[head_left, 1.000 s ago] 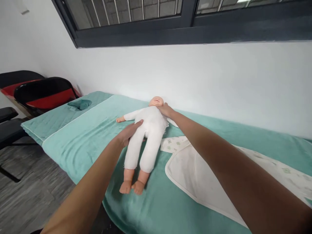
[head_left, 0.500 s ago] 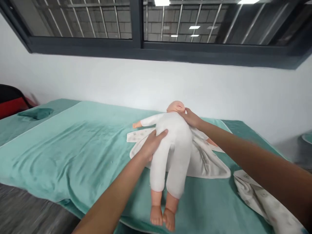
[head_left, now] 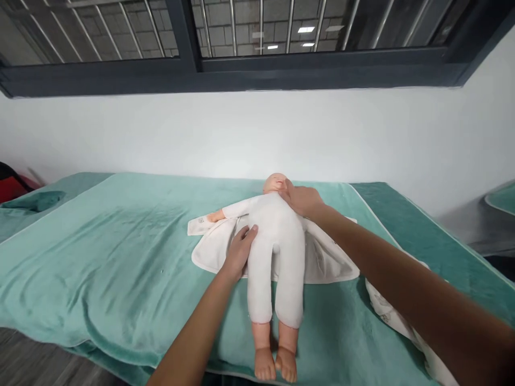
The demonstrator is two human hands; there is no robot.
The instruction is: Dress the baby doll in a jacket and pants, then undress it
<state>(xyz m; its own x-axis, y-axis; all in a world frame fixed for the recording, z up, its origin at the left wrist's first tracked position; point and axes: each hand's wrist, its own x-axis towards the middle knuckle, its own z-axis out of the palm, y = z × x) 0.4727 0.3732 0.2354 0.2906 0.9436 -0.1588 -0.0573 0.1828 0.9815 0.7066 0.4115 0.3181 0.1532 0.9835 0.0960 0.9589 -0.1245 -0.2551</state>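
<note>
A baby doll (head_left: 276,225) with a white cloth body lies on its back on top of a spread-out white printed baby shirt (head_left: 213,254). Its head is toward the wall and its bare feet toward me. My left hand (head_left: 240,249) grips the doll's side at the hip, thumb on top and the other fingers partly hidden beneath. At the doll's neck and shoulder, my right hand (head_left: 303,199) has hold of it, with some fingers out of sight behind the head. One doll arm rests over the shirt's left sleeve; the other is hidden behind my right forearm.
A green blanket (head_left: 100,257) covers the bed. Another white printed garment (head_left: 394,311) lies at the right, partly under my forearm. A white wall (head_left: 161,134) with a dark-framed window stands behind the bed. At the far left is a red and black object (head_left: 12,185).
The doll has been lowered and straightened so that it lies flatter on the shirt, its left-side arm coming down onto the sleeve. Both hands keep hold of it. The camera view has shifted.
</note>
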